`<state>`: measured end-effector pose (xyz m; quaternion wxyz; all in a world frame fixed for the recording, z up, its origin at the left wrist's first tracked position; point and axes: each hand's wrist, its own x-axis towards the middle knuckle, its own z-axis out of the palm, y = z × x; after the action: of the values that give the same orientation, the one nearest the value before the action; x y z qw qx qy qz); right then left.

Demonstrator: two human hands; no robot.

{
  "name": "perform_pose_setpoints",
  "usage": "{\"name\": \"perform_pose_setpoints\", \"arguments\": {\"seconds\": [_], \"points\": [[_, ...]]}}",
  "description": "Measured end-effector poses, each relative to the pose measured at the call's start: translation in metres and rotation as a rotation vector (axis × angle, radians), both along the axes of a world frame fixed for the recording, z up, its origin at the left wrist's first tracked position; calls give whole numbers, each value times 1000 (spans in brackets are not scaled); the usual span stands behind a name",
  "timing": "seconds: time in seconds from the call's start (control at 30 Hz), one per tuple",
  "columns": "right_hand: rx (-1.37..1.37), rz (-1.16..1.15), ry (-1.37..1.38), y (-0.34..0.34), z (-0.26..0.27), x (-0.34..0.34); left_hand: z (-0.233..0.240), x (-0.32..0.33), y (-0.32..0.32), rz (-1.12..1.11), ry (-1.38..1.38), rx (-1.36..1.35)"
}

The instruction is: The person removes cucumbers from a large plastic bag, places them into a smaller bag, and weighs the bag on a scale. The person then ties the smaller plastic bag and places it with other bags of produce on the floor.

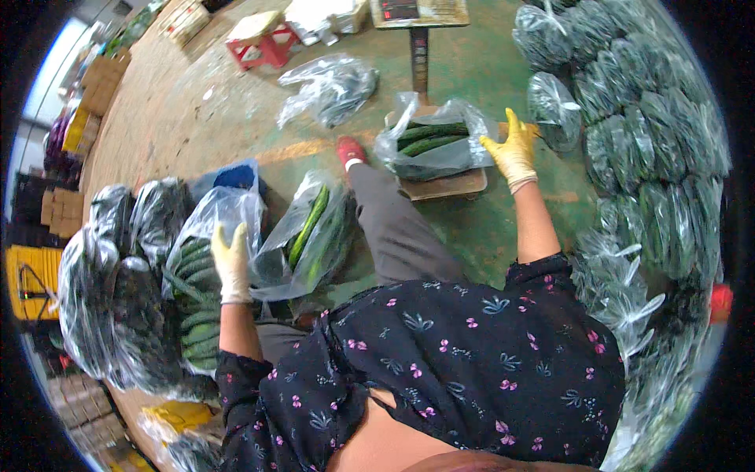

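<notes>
My left hand (pixel 230 259), in a pale glove, is over an open clear plastic bag packed with cucumbers (pixel 197 321); its fingers are apart and hold nothing that I can make out. My right hand (pixel 512 147), in a yellow-stained glove, has its fingers spread beside the right rim of another open plastic bag (pixel 433 168). Dark green cucumbers (pixel 433 138) lie in that bag, which rests on the platform of a scale (pixel 451 187). Between my left hand and my leg, a third open bag (pixel 283 280) holds a lighter green cucumber (pixel 309 226) and others.
Filled, tied bags (pixel 643 147) are stacked along the right; more bags (pixel 88 301) stand at the left. A blue crate (pixel 255 174) is behind the left bags. The scale's post (pixel 419 62), loose plastic bags (pixel 333 88) and a red stool (pixel 265 47) are farther ahead.
</notes>
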<state>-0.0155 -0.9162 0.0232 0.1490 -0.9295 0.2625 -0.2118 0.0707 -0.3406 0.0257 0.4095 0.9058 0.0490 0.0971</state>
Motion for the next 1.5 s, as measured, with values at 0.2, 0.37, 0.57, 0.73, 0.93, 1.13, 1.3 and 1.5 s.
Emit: {"name": "perform_pose_setpoints", "arguments": {"seconds": [0.2,0.37,0.57,0.73,0.93,1.13,1.3,1.5], "points": [[153,-106,320,15,-34,2,41,37,-232,-607,123,-39],[343,-187,513,-11,-72,45,18,59,-321,-738,259,-141],[1604,118,-768,-48,-27,61,18,61,-325,-1035,761,-372],[1491,467,-785,-58,88,36,67,96,-294,-816,634,-1068],[906,744,-947,-34,223,-40,206,79,-273,-879,-308,-207],[-93,856,-1025,31,317,-96,338,7,-191,-899,-345,-559],[50,889,-829,120,317,-115,358,-89,-186,-758,-911,417],[168,890,-453,202,267,-108,339,-130,-228,-907,-744,248]]}}
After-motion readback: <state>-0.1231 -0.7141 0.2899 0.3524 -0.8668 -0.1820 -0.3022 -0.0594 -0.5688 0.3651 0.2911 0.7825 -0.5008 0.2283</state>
